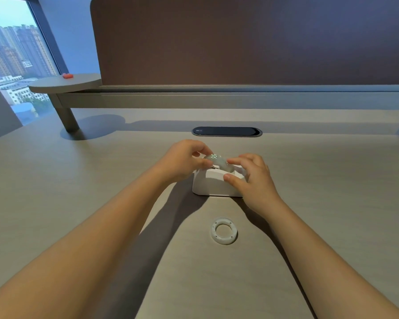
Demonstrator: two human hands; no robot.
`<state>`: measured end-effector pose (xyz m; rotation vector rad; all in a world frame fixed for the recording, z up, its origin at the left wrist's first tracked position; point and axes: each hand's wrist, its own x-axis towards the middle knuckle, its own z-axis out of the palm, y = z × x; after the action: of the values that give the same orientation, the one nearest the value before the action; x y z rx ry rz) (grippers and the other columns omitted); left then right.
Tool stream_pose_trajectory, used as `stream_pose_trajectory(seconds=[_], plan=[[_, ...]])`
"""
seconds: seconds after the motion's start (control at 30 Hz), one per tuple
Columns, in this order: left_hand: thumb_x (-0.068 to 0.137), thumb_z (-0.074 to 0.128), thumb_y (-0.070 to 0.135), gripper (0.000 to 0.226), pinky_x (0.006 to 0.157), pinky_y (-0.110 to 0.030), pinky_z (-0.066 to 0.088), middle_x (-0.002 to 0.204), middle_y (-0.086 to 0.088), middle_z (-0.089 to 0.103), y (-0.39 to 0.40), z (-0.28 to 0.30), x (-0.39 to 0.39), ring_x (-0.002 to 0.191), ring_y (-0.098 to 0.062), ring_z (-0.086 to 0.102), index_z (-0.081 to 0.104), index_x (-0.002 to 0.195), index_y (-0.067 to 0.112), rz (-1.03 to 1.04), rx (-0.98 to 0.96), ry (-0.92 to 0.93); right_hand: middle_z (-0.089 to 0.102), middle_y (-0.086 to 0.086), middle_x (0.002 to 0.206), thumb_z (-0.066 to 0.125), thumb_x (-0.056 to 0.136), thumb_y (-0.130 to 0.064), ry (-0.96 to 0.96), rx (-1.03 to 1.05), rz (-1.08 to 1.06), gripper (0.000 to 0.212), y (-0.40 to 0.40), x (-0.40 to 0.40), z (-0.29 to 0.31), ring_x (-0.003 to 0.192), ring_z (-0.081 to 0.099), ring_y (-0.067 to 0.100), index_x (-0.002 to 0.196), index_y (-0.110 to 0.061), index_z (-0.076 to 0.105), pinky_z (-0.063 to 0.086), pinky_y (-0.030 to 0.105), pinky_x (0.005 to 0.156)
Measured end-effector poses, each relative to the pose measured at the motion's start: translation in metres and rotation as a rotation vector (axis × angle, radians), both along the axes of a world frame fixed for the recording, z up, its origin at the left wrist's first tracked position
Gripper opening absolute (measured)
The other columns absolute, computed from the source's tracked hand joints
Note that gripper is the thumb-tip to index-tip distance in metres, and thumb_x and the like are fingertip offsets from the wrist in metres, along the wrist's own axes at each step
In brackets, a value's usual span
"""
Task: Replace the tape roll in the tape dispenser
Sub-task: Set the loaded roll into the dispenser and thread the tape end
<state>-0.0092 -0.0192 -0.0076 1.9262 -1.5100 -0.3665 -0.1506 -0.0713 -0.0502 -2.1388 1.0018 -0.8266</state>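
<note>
Left hand (182, 161) pinches the tape roll (218, 161) between thumb and fingers, roll seated at top of the white tape dispenser (213, 185); right hand (251, 178) grips the dispenser's right side, thumb on its near face, forefinger touching the roll. Dispenser stands mid-desk (78, 180); a bare white ring (224, 230) lies flat nearer the person, apart from it.

White dispenser (213, 184) & ring (224, 231), clear roll (218, 161) w/ green-white pattern, beige desk (78, 180), brown partition (240, 42).

Both hands (219, 171) on tape dispenser (214, 184)
</note>
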Motion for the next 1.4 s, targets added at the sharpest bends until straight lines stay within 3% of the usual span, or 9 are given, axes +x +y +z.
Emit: stream_pose_trajectory(seconds=[0.1,0.27,0.37,0.6,0.73,0.9,1.03,1.23,1.4], plan=[[0.086,0.048,0.022,0.026,0.083,-0.027,0.042,0.103,0.001,0.056,0.002,-0.006,0.001,0.098,-0.015,0.049,0.059,0.108,0.013,0.000,-0.019,0.267,0.039,0.007,0.134,0.057,0.082,-0.023,-0.002,0.003,0.000,0.036,0.001,0.000,0.001,0.124,0.032,0.022,0.117,-0.018,0.053,0.031,0.034,0.100],[0.088,0.043,0.028,0.017,0.079,-0.027,0.046,0.085,0.004,0.058,0.001,-0.019,0.002,0.093,-0.019,0.052,0.058,0.084,0.021,0.070,-0.026,0.602,0.037,0.007,0.136,0.056,0.083,-0.024,0.031,0.020,-0.003,0.036,0.001,0.000,0.002,0.125,0.030,0.023,0.118,-0.019,0.052,0.031,0.037,0.102],[0.086,0.047,0.028,0.014,0.086,-0.036,0.046,0.085,0.002,0.058,-0.001,-0.022,0.003,0.092,-0.021,0.053,0.057,0.077,0.024,0.080,-0.011,0.627,0.037,0.007,0.135,0.056,0.083,-0.024,0.042,0.032,0.002,0.035,0.001,0.001,0.003,0.124,0.030,0.023,0.118,-0.019,0.052,0.031,0.039,0.103],[0.086,0.050,0.020,0.010,0.062,-0.023,0.040,0.074,0.003,0.054,-0.003,-0.021,-0.004,0.067,-0.009,0.048,0.056,0.079,0.015,0.096,-0.089,0.648,0.039,0.007,0.131,0.059,0.080,-0.022,0.011,0.075,0.013,0.034,-0.001,0.001,0.004,0.123,0.031,0.023,0.114,-0.017,0.055,0.031,0.040,0.103],[0.086,0.049,0.020,0.016,0.062,-0.018,0.043,0.075,0.005,0.054,-0.003,-0.022,-0.004,0.069,-0.006,0.049,0.056,0.096,0.009,0.101,-0.105,0.608,0.043,0.004,0.130,0.055,0.081,-0.032,0.013,0.113,-0.004,0.035,-0.002,0.002,0.009,0.120,0.037,0.025,0.115,-0.024,0.054,0.033,0.049,0.106],[0.086,0.049,0.020,0.028,0.070,-0.021,0.041,0.080,0.002,0.056,-0.004,-0.023,-0.006,0.074,-0.007,0.050,0.057,0.106,0.002,0.123,-0.128,0.647,0.059,0.005,0.123,0.043,0.089,-0.029,-0.020,-0.049,-0.097,0.029,-0.003,0.008,0.025,0.117,0.040,0.026,0.108,-0.017,0.061,0.029,0.041,0.099],[0.087,0.047,0.024,0.020,0.078,-0.032,0.045,0.092,-0.005,0.058,-0.001,-0.025,-0.004,0.091,-0.020,0.051,0.057,0.100,0.012,0.158,-0.141,0.708,0.067,0.007,0.108,0.045,0.088,-0.032,0.021,-0.005,-0.075,0.027,-0.005,0.017,0.028,0.107,0.049,0.028,0.096,-0.016,0.066,0.030,0.038,0.088],[0.088,0.045,0.026,0.016,0.090,-0.041,0.046,0.100,-0.007,0.059,0.010,-0.029,0.003,0.101,-0.024,0.055,0.056,0.094,0.016,0.158,-0.135,0.729,0.068,0.005,0.104,0.048,0.084,-0.042,0.092,0.050,-0.076,0.030,-0.003,0.023,0.033,0.103,0.047,0.027,0.090,-0.020,0.068,0.023,0.037,0.081],[0.087,0.048,0.024,0.025,0.081,-0.029,0.047,0.103,-0.005,0.059,0.018,-0.031,0.003,0.100,-0.020,0.054,0.057,0.107,0.012,0.110,-0.132,0.693,0.069,0.004,0.105,0.054,0.083,-0.038,0.110,0.096,-0.092,0.025,-0.001,0.024,0.039,0.099,0.048,0.025,0.089,-0.020,0.070,0.024,0.036,0.081]])
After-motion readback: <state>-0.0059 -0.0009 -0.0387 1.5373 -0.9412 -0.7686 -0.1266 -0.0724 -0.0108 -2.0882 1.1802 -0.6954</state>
